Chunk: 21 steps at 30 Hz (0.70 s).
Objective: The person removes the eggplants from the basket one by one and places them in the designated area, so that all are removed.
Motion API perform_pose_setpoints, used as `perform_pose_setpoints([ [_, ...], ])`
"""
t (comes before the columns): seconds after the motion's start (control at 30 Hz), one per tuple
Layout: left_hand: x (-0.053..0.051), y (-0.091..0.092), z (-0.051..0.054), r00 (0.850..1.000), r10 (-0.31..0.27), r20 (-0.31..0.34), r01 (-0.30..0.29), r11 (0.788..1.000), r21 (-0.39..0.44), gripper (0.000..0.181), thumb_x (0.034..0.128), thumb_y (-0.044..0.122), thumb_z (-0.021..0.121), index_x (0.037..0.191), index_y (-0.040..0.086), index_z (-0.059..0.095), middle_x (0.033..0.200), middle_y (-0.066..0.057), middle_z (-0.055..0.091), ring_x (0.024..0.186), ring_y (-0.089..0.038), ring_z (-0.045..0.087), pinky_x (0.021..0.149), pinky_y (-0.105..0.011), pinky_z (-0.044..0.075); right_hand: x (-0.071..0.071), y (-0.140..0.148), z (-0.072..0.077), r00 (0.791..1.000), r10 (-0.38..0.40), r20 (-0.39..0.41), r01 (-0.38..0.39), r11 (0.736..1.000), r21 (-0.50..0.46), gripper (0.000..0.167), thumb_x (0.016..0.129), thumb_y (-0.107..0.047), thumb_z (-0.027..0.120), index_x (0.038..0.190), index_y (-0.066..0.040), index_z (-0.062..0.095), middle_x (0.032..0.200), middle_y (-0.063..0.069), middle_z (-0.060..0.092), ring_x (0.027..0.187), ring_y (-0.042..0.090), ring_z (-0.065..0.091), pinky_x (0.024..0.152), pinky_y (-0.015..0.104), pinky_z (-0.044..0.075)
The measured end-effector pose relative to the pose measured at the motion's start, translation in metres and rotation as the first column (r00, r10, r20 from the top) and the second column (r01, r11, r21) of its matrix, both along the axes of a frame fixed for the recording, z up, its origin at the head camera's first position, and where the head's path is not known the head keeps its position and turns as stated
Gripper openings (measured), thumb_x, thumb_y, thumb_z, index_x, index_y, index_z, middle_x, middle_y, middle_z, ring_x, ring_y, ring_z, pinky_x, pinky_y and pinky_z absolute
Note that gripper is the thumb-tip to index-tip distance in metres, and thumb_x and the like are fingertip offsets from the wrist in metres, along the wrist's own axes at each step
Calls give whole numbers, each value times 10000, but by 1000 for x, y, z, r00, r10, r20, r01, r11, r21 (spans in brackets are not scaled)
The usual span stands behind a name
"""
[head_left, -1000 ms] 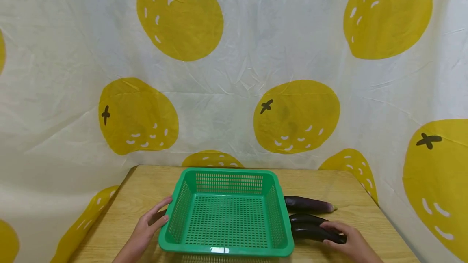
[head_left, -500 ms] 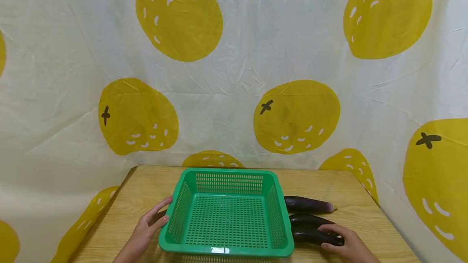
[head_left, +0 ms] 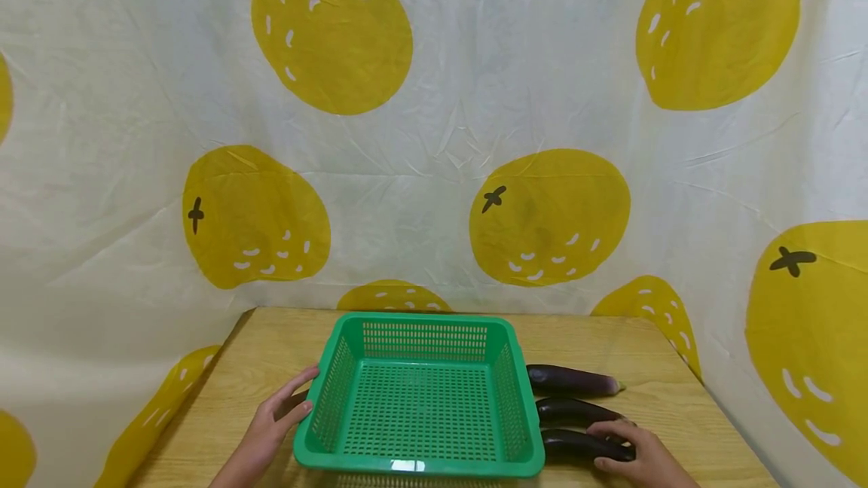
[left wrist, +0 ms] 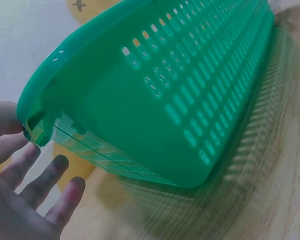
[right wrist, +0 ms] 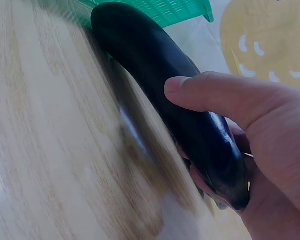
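A green perforated plastic basket [head_left: 420, 465] sits on the wooden table, its inside bare in the head view. My left hand [head_left: 270, 422] is at its left rim, thumb and a finger touching the edge; in the left wrist view the other fingers [left wrist: 70, 200] are spread and fairly straight below the rim. My right hand [head_left: 634, 450] holds the stem end of the nearest dark eggplant [head_left: 573, 444], thumb on one side and fingers behind. Beyond it lie a second eggplant [head_left: 570, 411], partly covered by my hand, and a third eggplant [head_left: 573, 380].
The wooden table [head_left: 271, 345] reaches to a white curtain [head_left: 420, 134] printed with yellow fruit at the back and sides. All three eggplants lie close against the basket's right side.
My right hand has shifted slightly left and toward me with the nearest eggplant, widening the gap to the second one. The left hand and basket have stayed put.
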State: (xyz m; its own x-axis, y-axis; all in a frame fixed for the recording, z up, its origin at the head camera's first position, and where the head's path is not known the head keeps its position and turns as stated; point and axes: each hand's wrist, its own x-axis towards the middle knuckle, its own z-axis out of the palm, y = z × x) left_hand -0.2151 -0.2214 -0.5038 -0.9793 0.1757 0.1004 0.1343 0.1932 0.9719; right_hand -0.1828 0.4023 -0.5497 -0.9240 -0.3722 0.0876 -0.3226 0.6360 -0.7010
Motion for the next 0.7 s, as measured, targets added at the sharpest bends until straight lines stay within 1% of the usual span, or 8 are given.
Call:
perform_pose_setpoints([
  [0.17,0,0,0,1000,4,5,-4,1000,-8,514,1087,215,536,1577,101,431,1660,-83,334,1439,-484,439,943,-188,513,-2,1,-5,1000,-11,27,11,1000,9,355,934,-245,773,1253,-102,716,1175,-12,736,1004,-97,578,774,156,487],
  [0.23,-1,0,0,1000,6,7,-6,1000,-10,515,1086,217,536,1577,101,431,1666,-123,317,1436,-478,445,942,-189,514,-7,6,-13,1000,5,14,-5,1000,4,355,938,-239,769,1261,-105,711,1178,-6,736,1013,-100,573,768,163,491],
  [0.33,0,0,0,1000,6,11,-6,1000,-12,517,1087,217,536,1579,100,427,1669,-142,307,1437,-474,446,943,-188,513,-18,19,-37,1000,22,-1,-22,1000,-5,354,941,-252,767,1278,-163,707,1185,-47,734,1020,-87,582,761,169,494],
  [0.37,0,0,0,1000,6,11,-6,1000,-12,518,1086,216,536,1579,99,426,1669,-142,308,1438,-475,445,943,-188,513,-22,23,-45,999,48,-19,-48,999,-18,357,955,-250,753,1297,-167,698,1191,-55,731,1017,-74,586,756,175,494],
  [0.47,0,0,0,1000,5,14,-5,1000,-8,521,1085,217,539,1580,102,424,1665,-122,315,1443,-476,440,943,-188,512,-33,35,-66,999,41,2,-40,999,-25,363,962,-281,745,1316,-225,689,1205,-104,722,1020,-71,589,757,173,492],
  [0.5,0,0,0,1000,6,16,-6,1000,-7,522,1085,219,540,1580,104,425,1666,-115,317,1444,-475,439,943,-188,512,-35,37,-70,999,28,21,-27,999,-29,364,958,-314,747,1312,-261,689,1205,-135,715,1022,-83,582,766,169,491],
  [0.6,-1,0,0,1000,6,19,-6,1000,-4,524,1083,226,544,1582,114,425,1667,-98,323,1449,-475,434,941,-188,511,-34,36,-67,999,21,32,-21,1000,-3,355,950,-311,757,1294,-245,699,1198,-113,723,1020,-82,586,763,164,489],
  [0.7,-1,0,0,1000,5,18,-5,1000,-2,526,1082,225,546,1582,117,424,1676,-120,311,1452,-480,429,939,-185,510,-23,21,-41,999,29,37,-30,999,26,343,949,-283,758,1272,-177,710,1186,-49,734,1013,-76,586,767,160,488],
])
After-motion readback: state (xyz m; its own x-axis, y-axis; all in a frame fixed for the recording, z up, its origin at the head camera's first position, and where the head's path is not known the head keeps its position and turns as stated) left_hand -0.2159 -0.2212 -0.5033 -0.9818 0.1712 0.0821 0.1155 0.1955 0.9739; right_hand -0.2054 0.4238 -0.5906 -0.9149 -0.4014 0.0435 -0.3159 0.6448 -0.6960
